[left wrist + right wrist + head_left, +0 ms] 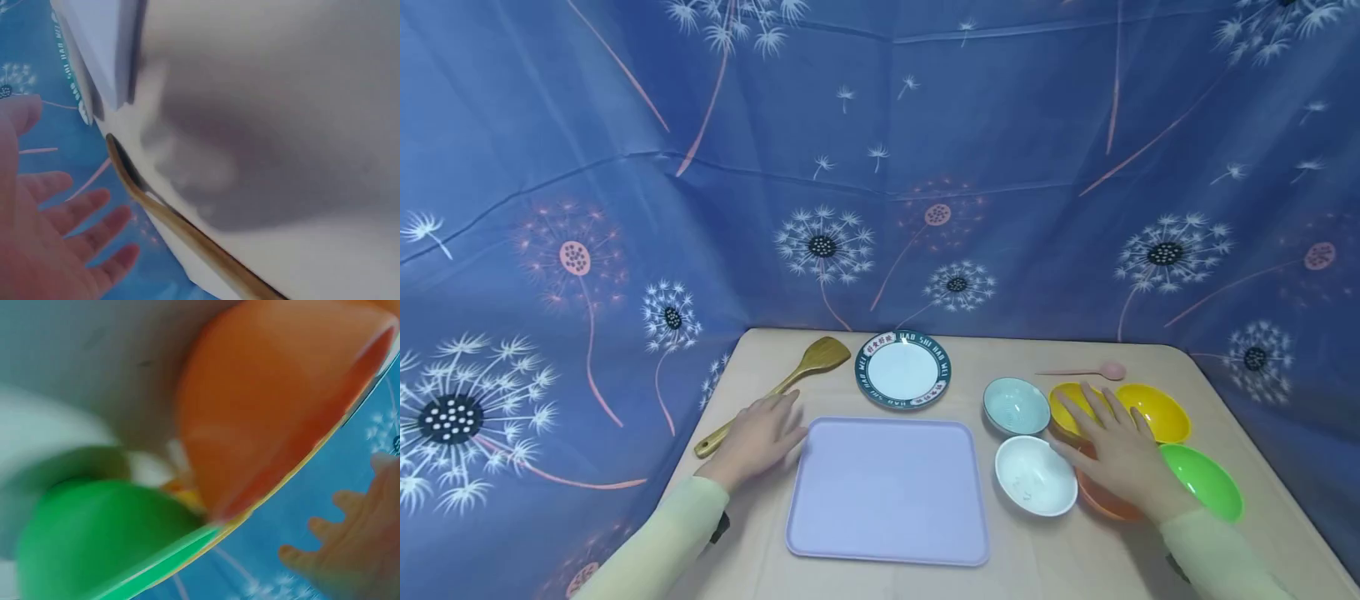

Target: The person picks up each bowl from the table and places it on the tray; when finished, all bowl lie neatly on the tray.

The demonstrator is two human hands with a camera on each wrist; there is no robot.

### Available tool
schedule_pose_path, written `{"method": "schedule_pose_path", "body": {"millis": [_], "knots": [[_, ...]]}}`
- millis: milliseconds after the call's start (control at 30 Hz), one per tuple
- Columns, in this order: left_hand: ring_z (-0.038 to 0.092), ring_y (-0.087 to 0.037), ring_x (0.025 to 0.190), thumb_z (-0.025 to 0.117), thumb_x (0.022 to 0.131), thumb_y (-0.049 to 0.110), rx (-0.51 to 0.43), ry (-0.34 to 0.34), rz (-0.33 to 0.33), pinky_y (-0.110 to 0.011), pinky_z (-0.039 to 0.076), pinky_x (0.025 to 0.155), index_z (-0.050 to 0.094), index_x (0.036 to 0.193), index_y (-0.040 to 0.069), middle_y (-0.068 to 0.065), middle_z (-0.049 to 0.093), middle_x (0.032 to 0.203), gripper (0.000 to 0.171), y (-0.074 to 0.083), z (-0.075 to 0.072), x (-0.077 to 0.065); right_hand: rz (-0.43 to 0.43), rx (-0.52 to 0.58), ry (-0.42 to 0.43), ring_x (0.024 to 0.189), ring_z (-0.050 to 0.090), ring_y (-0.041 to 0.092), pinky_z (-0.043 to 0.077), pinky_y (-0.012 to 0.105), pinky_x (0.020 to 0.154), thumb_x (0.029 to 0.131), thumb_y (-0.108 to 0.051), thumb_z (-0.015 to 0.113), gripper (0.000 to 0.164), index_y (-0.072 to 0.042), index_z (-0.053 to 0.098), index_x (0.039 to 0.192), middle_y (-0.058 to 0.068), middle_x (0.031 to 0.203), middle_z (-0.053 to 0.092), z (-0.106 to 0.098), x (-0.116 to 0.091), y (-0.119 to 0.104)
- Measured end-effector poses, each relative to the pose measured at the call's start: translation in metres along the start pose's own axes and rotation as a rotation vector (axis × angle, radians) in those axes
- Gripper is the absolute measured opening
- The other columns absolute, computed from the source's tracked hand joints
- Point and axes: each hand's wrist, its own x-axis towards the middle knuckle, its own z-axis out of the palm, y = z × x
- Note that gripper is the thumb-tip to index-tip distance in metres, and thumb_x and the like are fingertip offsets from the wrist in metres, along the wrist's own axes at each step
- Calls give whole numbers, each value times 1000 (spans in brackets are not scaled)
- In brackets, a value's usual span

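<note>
The right hand (pixel 1123 462), its fingers spread, hovers over the round orange bowl (pixel 1101 496), which stands close between the round white bowl (pixel 1036 477) and the shiny green bowl (pixel 1206 483); a careless lowering could tip or push these neighbours. The left hand (pixel 758 437), fingers also loosely apart, is beside the brown wooden spatula (pixel 823 354), whose handle it might perhaps knock.

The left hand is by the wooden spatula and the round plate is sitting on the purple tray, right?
Not quite: the round plate isn't on the purple tray. The head view shows it on the table, beyond the tray. The left hand is by the wooden spatula.
</note>
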Motion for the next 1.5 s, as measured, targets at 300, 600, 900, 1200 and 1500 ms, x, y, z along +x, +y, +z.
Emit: {"method": "schedule_pose_path", "body": {"millis": [300,600,900,1200,1500], "knots": [[62,-9,76,71,99,26,-219,-26,-144,-39,53,78,58,145,2,5,67,93,53,-3,9,-28,112,2,20,146,15,62,10,83,105,95,-66,61,98,-17,19,168,31,166,17,-2,-37,46],[52,-8,56,73,97,20,-398,-79,-263,-28,45,56,64,138,2,10,58,75,45,9,21,-46,296,-5,-76,142,8,67,8,87,100,97,-70,52,106,-2,7,165,39,163,3,-4,-79,89],[52,-10,57,73,95,16,-475,-105,-306,-27,45,53,64,137,2,8,60,75,45,14,32,-53,362,2,-61,130,23,69,19,88,95,92,-71,60,118,6,6,162,44,152,20,0,-94,103],[52,-10,57,73,95,12,-510,-116,-285,-26,45,54,64,138,3,8,61,75,45,13,35,-57,413,18,-89,112,38,68,35,83,87,86,-73,67,129,20,9,154,48,129,32,2,-99,107],[51,-9,59,72,97,12,-544,-113,-263,-26,44,57,62,140,0,7,60,74,46,16,38,-55,479,114,-150,108,41,69,38,83,84,83,-75,70,136,19,2,155,48,128,28,1,-100,111]]}}
